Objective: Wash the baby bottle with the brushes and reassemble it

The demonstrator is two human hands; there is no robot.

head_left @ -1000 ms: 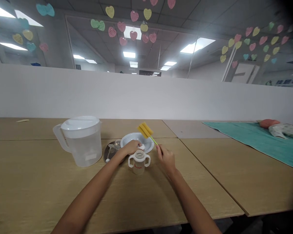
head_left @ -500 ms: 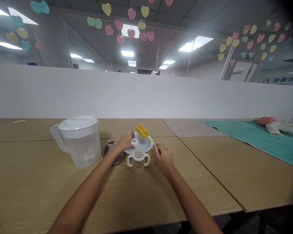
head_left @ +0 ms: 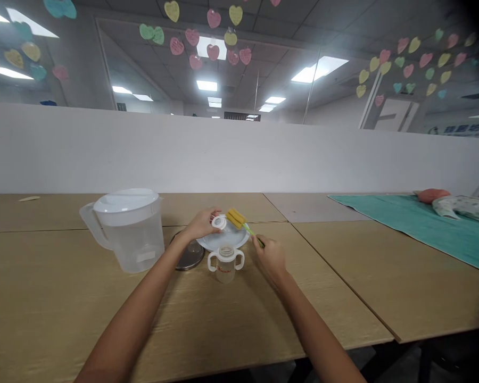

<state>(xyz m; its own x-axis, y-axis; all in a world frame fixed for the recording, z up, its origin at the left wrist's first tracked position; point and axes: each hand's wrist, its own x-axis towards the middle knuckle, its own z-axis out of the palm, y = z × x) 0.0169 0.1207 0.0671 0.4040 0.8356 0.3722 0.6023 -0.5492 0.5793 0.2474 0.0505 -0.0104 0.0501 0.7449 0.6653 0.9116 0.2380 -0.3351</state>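
Note:
My left hand [head_left: 203,222] is closed on a small white bottle cap [head_left: 219,222], tilted so its round opening faces me, above a white plate [head_left: 211,243]. In my right hand [head_left: 270,256] is the green handle of a bottle brush [head_left: 236,218] with a yellow sponge head. The sponge is close beside the cap; whether they touch I cannot tell. A clear baby bottle [head_left: 225,268] with two white handles and red lettering stands upright and uncapped in front of the plate. Partly behind my left forearm lies a dark round metal tray [head_left: 190,259].
A large translucent lidded pitcher [head_left: 133,234] stands left of my left forearm. On the right, a green cloth [head_left: 423,223] carries a reddish object [head_left: 434,196] and a patterned cloth bundle [head_left: 469,208]. A low white wall [head_left: 239,157] runs behind the wooden table [head_left: 223,330].
My left hand has raised the cap slightly and turned its opening toward me. The sponge head has lowered a little toward the cap. The bottle stays in place.

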